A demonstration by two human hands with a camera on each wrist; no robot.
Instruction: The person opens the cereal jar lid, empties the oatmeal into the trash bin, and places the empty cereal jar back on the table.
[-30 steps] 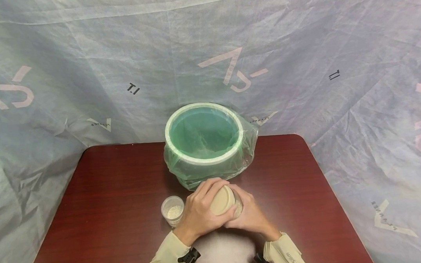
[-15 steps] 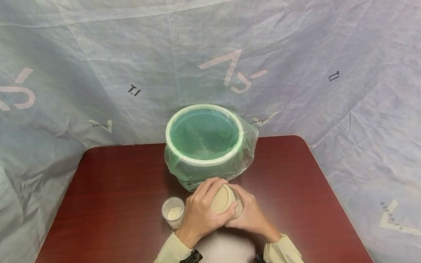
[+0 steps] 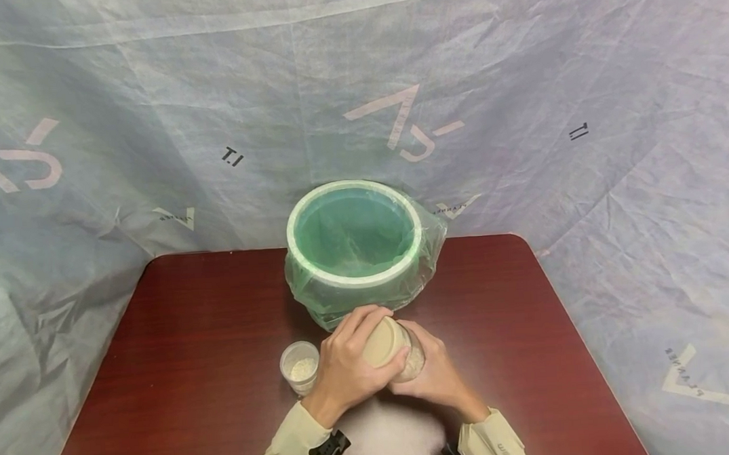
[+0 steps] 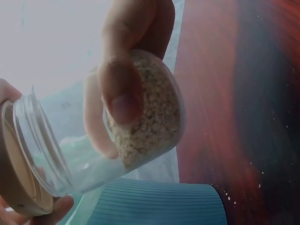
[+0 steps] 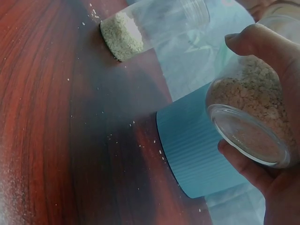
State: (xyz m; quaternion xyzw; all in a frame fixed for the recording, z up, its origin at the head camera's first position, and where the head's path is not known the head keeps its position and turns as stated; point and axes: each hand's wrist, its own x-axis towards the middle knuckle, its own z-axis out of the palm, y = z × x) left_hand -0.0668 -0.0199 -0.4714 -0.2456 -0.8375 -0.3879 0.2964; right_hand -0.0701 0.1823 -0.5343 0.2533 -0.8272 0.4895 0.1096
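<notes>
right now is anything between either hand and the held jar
The left hand grips the lid, which stands between it and the mouth of the jar. Nothing visible stands between the right hand and the jar; it grips it directly.

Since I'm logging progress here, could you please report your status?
Left hand gripping the lid, right hand gripping the jar. Jar tilted, flakes inside, lid at its mouth. Open cup close beside left hand, bin just beyond; nothing seen blocking the hands.
</notes>
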